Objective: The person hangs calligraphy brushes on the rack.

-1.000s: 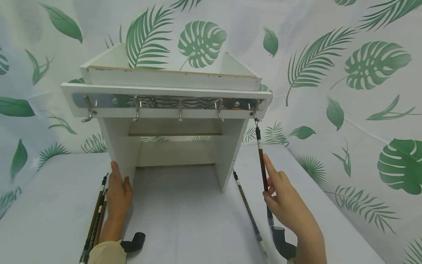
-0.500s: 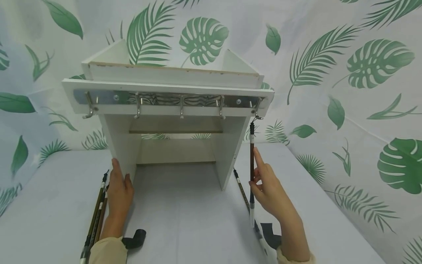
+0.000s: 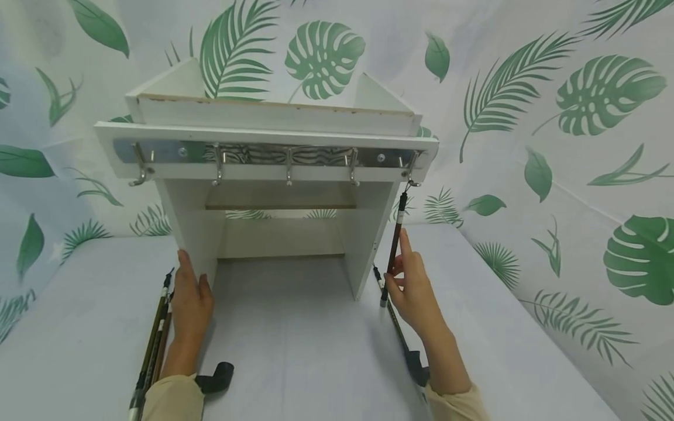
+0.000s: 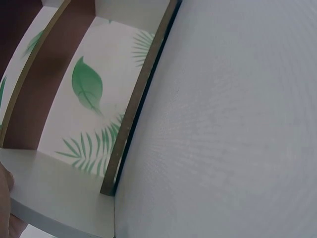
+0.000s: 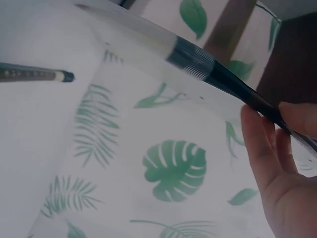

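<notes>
My right hand (image 3: 413,295) pinches the dark brown handle of a calligraphy brush (image 3: 396,235). The cord loop at the brush's top end is right at the rightmost hook (image 3: 413,169) of the metal hook rail (image 3: 318,154). In the right wrist view, thumb and fingers hold the handle near the dark ferrule, and the pale bristles of the brush (image 5: 129,27) point away from the hand. My left hand (image 3: 191,310) grips the left side panel of a white wooden shelf (image 3: 184,219), with the thumb on its inner side.
Several more brushes (image 3: 154,345) lie on the white tablecloth (image 3: 284,351) left of the shelf. Another brush (image 3: 398,328) lies right of it, partly behind the right hand. A leaf-patterned cloth (image 3: 505,175) hangs behind. Black wrist-camera parts (image 3: 217,379) stick out by the left sleeve.
My right hand has moved left and slightly up the view with the brush, whose lower end has swung left and away. The loop stays at the rightmost hook. The left hand keeps its place.
</notes>
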{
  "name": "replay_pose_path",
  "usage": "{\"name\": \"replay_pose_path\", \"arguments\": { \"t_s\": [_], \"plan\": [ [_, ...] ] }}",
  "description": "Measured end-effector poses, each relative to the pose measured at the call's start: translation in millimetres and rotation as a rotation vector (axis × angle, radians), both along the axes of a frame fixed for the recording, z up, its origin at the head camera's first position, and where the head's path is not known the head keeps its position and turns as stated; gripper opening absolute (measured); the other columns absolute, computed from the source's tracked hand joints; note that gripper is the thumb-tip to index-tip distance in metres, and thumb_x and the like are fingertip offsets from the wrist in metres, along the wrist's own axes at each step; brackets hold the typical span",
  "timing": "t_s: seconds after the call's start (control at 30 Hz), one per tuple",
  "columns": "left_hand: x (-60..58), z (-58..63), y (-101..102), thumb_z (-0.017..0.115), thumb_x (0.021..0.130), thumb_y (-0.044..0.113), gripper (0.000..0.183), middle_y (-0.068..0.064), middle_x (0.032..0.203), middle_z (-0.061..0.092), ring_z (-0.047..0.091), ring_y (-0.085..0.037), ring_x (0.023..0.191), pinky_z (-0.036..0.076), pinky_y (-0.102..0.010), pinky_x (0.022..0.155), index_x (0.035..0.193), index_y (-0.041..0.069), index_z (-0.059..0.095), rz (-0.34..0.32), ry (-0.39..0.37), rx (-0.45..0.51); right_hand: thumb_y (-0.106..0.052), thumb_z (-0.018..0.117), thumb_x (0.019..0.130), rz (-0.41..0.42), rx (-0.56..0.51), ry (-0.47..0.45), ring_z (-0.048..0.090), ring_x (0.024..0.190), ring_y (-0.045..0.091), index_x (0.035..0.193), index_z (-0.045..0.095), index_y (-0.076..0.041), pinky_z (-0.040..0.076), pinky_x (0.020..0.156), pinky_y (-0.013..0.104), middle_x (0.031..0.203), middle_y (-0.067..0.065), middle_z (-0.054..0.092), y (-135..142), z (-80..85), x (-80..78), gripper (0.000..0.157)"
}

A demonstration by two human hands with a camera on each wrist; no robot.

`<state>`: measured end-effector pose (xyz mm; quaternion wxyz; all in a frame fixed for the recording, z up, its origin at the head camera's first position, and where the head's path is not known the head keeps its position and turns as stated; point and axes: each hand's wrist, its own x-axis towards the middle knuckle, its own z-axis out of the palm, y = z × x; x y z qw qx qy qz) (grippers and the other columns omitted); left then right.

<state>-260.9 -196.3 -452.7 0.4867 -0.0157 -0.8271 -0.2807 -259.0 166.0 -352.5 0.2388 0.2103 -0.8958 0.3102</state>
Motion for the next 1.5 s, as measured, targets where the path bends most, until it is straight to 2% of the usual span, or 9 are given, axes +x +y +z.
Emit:
{"name": "replay_pose_path", "arguments": {
  "t_s": [0.37,0.6,0.73,0.9,1.0,1.17,1.33,1.5],
  "plan": [
    [-1.5,0.3,1,0.048,0.087,-0.009,0.078,-0.034,0.119,0.043,0.047,-0.049,0.108,0.045,-0.061,0.079,0.148,0.019,0.007,0.011,-0.004,-0.003,0.008,0.061,0.079,-0.027,-0.061,0.089,0.060,0.084,0.028,0.146,0.009,-0.006,0.057,0.066,0.040,0.100,0.020,0.050,-5,-12.4,-7.0,0.086],
    [-0.5,0.5,2,0.048,0.087,-0.009,0.078,-0.034,0.118,0.044,0.048,-0.049,0.107,0.045,-0.061,0.079,0.148,0.018,0.006,0.010,-0.015,0.001,0.007,0.062,0.079,-0.025,-0.081,0.066,0.061,0.081,0.027,0.146,0.013,-0.006,0.056,0.067,0.039,0.100,0.020,0.056,-5,-14.1,-6.2,0.084],
    [0.3,-0.9,2,0.047,0.087,-0.010,0.080,-0.034,0.119,0.043,0.047,-0.050,0.108,0.045,-0.062,0.079,0.148,0.021,0.005,0.003,-0.017,0.011,0.005,0.062,0.080,-0.038,-0.058,0.046,0.062,0.080,0.024,0.147,0.013,-0.009,0.056,0.068,0.036,0.100,0.017,0.059,-5,-14.6,-6.4,0.083],
    [0.0,-1.3,2,0.046,0.088,-0.009,0.079,-0.034,0.121,0.042,0.046,-0.049,0.110,0.044,-0.062,0.081,0.148,0.021,0.004,-0.002,-0.014,0.015,0.003,0.061,0.081,-0.054,-0.034,0.022,0.062,0.081,0.025,0.146,0.014,-0.008,0.056,0.069,0.038,0.103,0.017,0.057,-3,-12.4,-6.8,0.082],
    [0.7,-1.2,1,0.047,0.088,-0.009,0.079,-0.034,0.120,0.042,0.046,-0.050,0.109,0.044,-0.062,0.081,0.148,0.021,0.004,0.002,-0.025,0.016,-0.001,0.061,0.083,-0.074,-0.013,-0.057,0.061,0.085,0.026,0.146,0.014,-0.008,0.055,0.071,0.041,0.108,0.017,0.055,2,-10.8,-6.9,0.079],
    [1.5,-2.4,0,0.047,0.088,-0.008,0.078,-0.034,0.121,0.042,0.046,-0.050,0.110,0.044,-0.063,0.080,0.148,0.020,0.005,0.002,-0.031,0.020,-0.011,0.061,0.085,-0.119,0.100,-0.275,0.059,0.094,0.030,0.147,0.007,-0.006,0.052,0.075,0.044,0.117,0.019,0.055,11,-10.4,-9.4,0.082],
    [-1.2,-3.1,-1,0.046,0.088,-0.008,0.078,-0.033,0.123,0.041,0.045,-0.050,0.111,0.045,-0.061,0.081,0.148,0.021,0.005,-0.015,0.011,0.006,-0.017,0.060,0.087,-0.155,0.180,-0.450,0.059,0.095,0.035,0.146,-0.001,-0.003,0.051,0.074,0.046,0.119,0.023,0.054,23,-11.0,-12.2,0.086],
    [-1.7,-1.6,-1,0.047,0.088,-0.009,0.079,-0.033,0.123,0.042,0.046,-0.049,0.111,0.044,-0.061,0.083,0.148,0.022,0.006,-0.012,0.027,0.005,-0.021,0.062,0.085,-0.200,0.299,-0.628,0.060,0.090,0.033,0.145,0.007,0.000,0.050,0.071,0.046,0.113,0.023,0.058,28,-12.2,-12.1,0.084]
  ]
}}
